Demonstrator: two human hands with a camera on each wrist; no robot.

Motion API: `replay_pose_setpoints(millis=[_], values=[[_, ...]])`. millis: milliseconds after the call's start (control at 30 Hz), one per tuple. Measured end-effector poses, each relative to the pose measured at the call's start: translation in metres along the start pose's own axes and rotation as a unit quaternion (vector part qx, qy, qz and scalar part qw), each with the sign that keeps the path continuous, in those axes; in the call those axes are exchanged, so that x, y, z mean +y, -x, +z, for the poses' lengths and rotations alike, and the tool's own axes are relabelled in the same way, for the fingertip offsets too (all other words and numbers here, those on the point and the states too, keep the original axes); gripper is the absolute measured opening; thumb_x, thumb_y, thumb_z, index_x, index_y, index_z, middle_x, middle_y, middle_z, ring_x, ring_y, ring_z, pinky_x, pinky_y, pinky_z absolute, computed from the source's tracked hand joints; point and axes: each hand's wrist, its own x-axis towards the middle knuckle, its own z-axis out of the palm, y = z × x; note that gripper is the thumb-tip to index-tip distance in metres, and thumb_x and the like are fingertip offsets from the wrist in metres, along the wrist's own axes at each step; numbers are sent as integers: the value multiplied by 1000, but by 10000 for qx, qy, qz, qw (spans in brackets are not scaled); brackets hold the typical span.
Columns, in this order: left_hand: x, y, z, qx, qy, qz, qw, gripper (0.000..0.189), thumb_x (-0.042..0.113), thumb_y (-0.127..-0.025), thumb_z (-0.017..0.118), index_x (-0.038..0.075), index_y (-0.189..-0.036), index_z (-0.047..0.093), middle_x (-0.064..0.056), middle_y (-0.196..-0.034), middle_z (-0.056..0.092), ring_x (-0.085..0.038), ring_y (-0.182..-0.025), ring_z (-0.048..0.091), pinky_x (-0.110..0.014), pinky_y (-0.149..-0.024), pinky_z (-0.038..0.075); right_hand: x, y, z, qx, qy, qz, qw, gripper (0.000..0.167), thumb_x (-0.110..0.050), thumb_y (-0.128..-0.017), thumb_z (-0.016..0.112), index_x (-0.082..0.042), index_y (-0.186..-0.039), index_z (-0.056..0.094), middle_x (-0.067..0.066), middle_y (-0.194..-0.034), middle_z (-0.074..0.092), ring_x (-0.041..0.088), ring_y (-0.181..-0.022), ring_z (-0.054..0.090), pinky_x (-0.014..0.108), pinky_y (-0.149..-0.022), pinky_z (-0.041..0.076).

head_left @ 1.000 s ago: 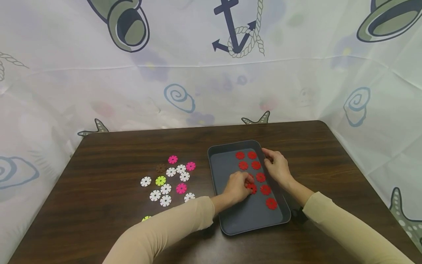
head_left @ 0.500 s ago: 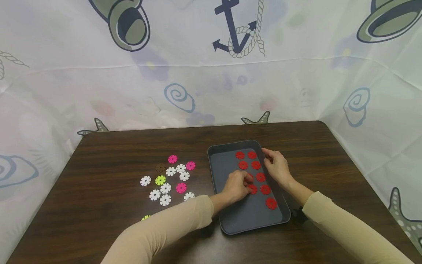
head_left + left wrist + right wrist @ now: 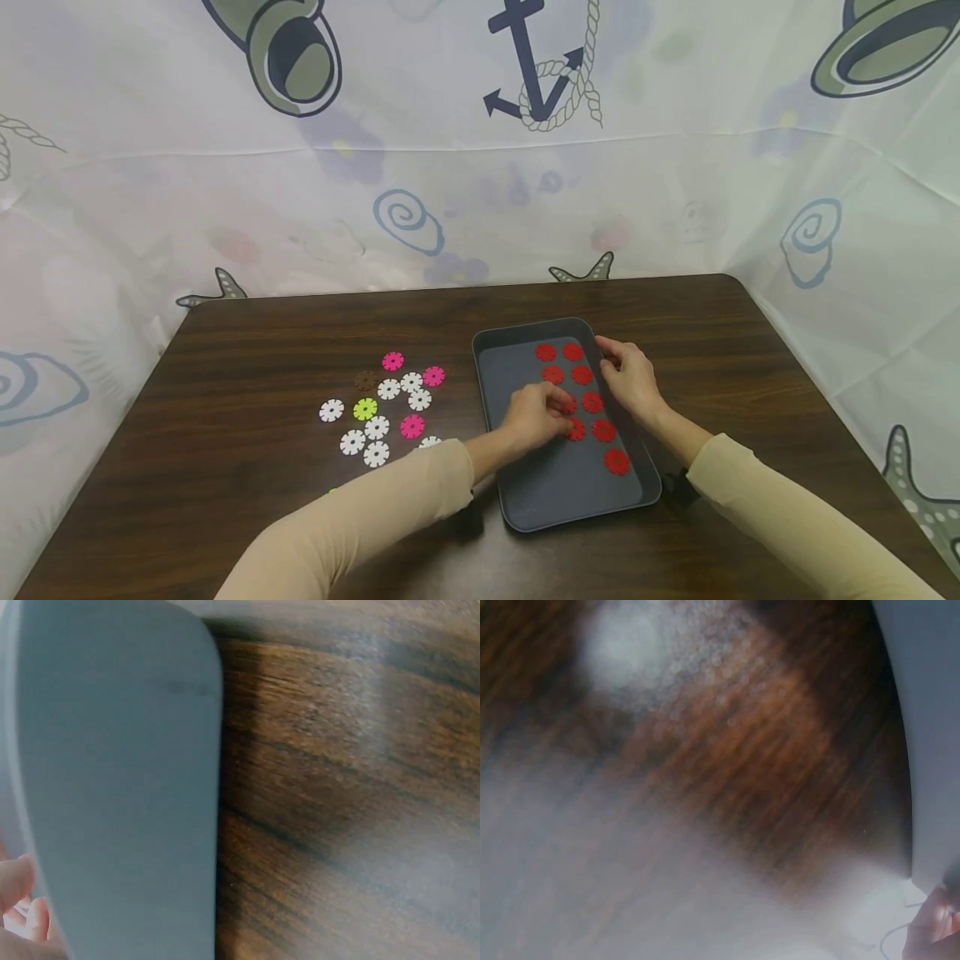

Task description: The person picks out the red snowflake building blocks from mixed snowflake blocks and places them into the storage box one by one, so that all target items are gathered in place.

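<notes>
My left hand [image 3: 536, 415] is over the grey tray [image 3: 555, 500], its fingertips close above red notched discs. One red disc [image 3: 577, 430] lies flat beside the thumb tip; another red disc [image 3: 570, 406] is partly covered by the fingers. My right hand [image 3: 632, 383] holds the tray's far right rim, thumb on the inner side and fingers outside. More red discs [image 3: 603, 431] lie in two columns on the tray's right half. The left wrist view shows the tray's side wall [image 3: 120, 780] and some fingers at the lower left. The right wrist view has part of a hand [image 3: 934, 930] at the lower right.
Left of the tray, white discs [image 3: 377, 454], pink discs [image 3: 412, 426], a yellow-green disc [image 3: 365, 409] and a brown disc [image 3: 366, 381] lie loose on the dark wooden table [image 3: 247, 400]. A printed curtain [image 3: 465, 208] hangs behind.
My left hand has let go of the red disc, which now lies flat in the left column. The hand has shifted slightly left and its fingers have spread. My right hand has stayed put.
</notes>
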Motion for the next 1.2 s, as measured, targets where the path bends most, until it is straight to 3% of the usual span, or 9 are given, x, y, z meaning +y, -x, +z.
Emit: replay_pose_setpoints(millis=[267, 633, 900, 1200], values=[[7, 5, -9, -162, 470, -93, 9987, 30, 0, -75, 75, -1, -104, 66, -16, -103, 68, -19, -83, 68, -25, -67, 53, -1, 1, 0, -49, -33, 32, 10000, 40, 5, -89, 49, 7, -129, 51, 25, -111, 55, 33, -99, 55, 39, -80, 47], [14, 22, -33, -271, 1167, -143, 9927, 34, 6, -77, 76, 3, -109, 65, -17, -111, 65, -18, -91, 68, -29, -73, 54, 0, 2, 1, -28, -43, -60, 10000, 40, 5, -90, 49, 6, -129, 52, 24, -112, 56, 33, -98, 56, 41, -81, 48], [12, 34, -49, -207, 1255, -151, 9918, 33, 8, -79, 74, 5, -111, 64, -10, -114, 65, -18, -94, 66, -29, -76, 53, 1, 2, 0, -85, -89, -38, 9999, 41, 5, -90, 48, 6, -130, 50, 25, -115, 55, 33, -99, 54, 39, -80, 46], [6, 48, -61, -162, 1320, -32, 9911, 33, 7, -80, 72, 2, -112, 63, -12, -114, 65, -21, -94, 66, -31, -79, 54, 1, 2, 0, -62, -35, -99, 9999, 40, 6, -89, 48, 7, -129, 51, 25, -115, 56, 33, -100, 55, 41, -82, 47]])
